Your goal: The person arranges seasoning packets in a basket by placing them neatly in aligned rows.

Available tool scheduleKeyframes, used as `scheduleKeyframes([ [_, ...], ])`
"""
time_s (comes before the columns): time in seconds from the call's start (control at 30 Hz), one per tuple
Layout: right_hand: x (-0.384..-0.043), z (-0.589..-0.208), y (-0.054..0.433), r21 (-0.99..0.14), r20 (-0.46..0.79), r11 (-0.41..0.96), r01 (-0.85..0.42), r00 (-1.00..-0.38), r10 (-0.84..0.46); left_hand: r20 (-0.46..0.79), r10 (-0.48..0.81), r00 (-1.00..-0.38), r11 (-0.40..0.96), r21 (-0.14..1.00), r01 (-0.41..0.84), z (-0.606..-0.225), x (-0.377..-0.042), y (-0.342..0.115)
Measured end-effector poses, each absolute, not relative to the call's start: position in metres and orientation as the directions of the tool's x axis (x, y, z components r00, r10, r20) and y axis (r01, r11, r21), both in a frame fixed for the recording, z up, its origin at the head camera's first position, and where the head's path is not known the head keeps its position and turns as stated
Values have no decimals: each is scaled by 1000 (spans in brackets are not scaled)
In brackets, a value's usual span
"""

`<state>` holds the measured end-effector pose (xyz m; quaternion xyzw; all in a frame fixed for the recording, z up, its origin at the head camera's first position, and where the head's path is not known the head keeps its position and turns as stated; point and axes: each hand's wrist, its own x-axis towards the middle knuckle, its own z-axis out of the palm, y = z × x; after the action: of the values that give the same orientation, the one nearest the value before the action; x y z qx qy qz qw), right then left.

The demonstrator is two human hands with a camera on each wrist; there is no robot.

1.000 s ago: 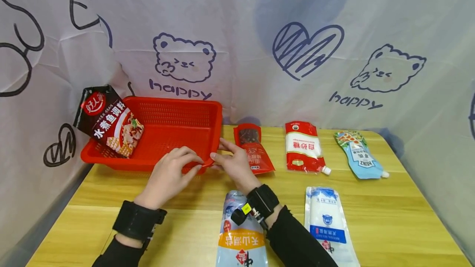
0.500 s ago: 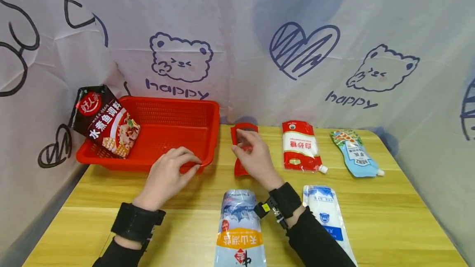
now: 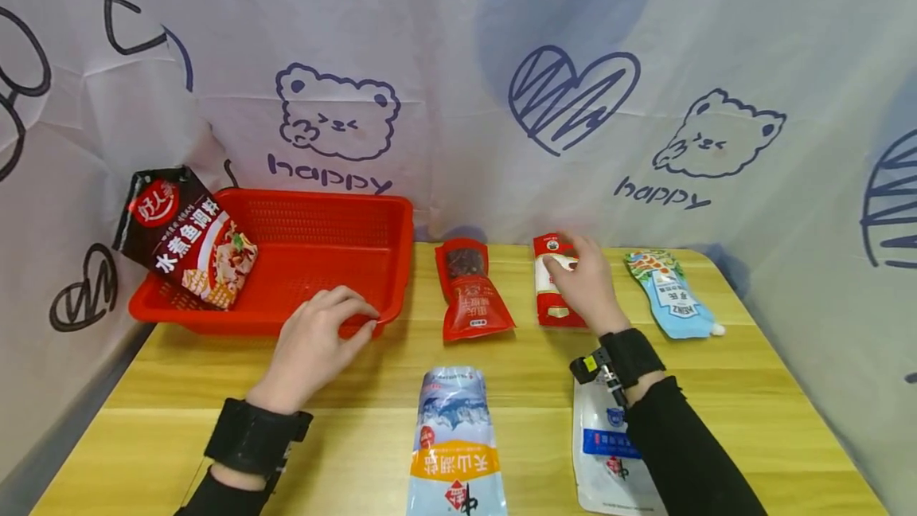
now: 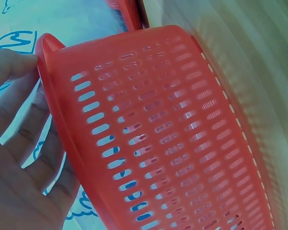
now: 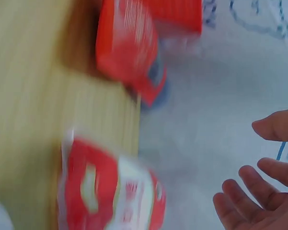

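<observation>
My left hand (image 3: 315, 345) holds the front right corner of a red plastic basket (image 3: 344, 261), the thumb (image 4: 14, 64) at the rim and the other fingers reaching behind it. A black seasoning pouch (image 3: 193, 237) leans in the basket's left end. My right hand (image 3: 586, 281), empty with fingers spread apart, hovers over a red and white sugar pouch (image 3: 550, 305), covering part of it in the head view. In the right wrist view, that sugar pouch (image 5: 129, 196) shows blurred beside the hand (image 5: 259, 191).
Between basket and sugar lies a red chili pouch (image 3: 473, 293). A light blue Heinz pouch (image 3: 669, 297) is at the right. Nearer lie a blue and orange salt bag (image 3: 454, 436) and a white salt bag (image 3: 602, 452), partly under the right forearm. Behind hangs a printed cloth (image 3: 458, 126).
My right hand has left the basket's corner and travelled right, past the chili pouch, to above the sugar pouch. The left hand stays at the basket rim. The head view has turned slightly right.
</observation>
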<state>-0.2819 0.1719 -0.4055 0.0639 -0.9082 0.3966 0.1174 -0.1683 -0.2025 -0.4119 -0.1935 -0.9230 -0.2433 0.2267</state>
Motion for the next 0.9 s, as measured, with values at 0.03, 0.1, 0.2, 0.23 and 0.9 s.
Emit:
scheduleKeyframes([
  [0.03, -287, -406, 178, -703, 236, 690, -172, -972, -1, 513, 244, -823, 809, 359, 465, -412, -168, -203],
  [0.1, -297, -409, 189, -701, 177, 707, -96, -983, 42, 514, 240, -823, 813, 356, 460, -412, -167, -203],
  [0.2, -310, -414, 204, -725, 89, 688, 5, -991, 101, 514, 235, -825, 819, 353, 453, -411, -166, -202],
  [0.23, -314, -415, 209, -733, 62, 680, 35, -991, 117, 513, 232, -827, 820, 353, 450, -411, -165, -201],
  [0.9, -348, -449, 240, -675, -335, 634, 378, -922, 194, 487, 222, -845, 833, 355, 424, -408, -166, -199],
])
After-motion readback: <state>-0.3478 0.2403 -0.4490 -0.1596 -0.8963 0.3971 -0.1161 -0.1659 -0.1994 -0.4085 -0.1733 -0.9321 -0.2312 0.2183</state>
